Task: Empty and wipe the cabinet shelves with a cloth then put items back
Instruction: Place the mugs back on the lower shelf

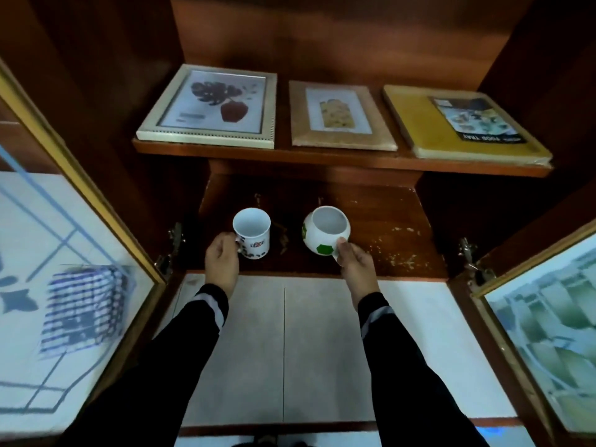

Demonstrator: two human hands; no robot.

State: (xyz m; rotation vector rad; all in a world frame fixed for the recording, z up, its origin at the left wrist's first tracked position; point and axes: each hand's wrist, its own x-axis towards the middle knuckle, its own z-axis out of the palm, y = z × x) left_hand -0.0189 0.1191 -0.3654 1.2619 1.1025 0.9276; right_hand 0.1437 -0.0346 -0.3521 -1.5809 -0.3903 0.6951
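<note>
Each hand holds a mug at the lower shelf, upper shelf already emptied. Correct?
Not quite. Head view: the upper shelf holds a silver frame, a brown frame and a yellow box. Left hand holds the logo mug, right hand the round mug.

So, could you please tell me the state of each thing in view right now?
left hand, grips the straight mug's handle
right hand, grips the round mug
straight mug, upright, empty
round mug, empty
cabinet doors, open
picture frames, lying flat

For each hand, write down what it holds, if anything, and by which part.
Left hand grips the printed mug by its left-side handle. Right hand holds the round green-patched mug at its near right side.
</note>
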